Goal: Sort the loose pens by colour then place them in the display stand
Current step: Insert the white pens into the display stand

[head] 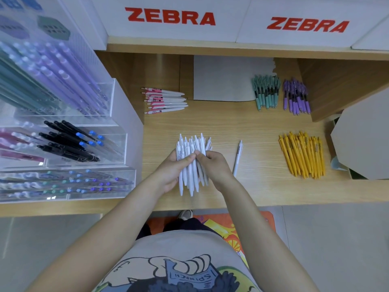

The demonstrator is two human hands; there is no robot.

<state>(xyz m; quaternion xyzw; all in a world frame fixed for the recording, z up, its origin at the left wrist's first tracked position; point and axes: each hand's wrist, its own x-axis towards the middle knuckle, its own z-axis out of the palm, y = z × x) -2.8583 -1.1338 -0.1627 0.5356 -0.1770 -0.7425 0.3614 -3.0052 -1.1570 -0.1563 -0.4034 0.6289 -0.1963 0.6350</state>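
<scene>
Both left hand [171, 169] and right hand [212, 165] grip the white pen bundle [192, 163]; loose, splayed ends risk pens slipping out onto the desk [252, 127].

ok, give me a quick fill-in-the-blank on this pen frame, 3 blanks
1. Both hands hold a bundle of ____ pens.
2. One loose white pen lies on the desk, to the ____ of the right hand.
3. The teal pens lie just left of the ____ pens.

Missing words: white; right; purple
</scene>
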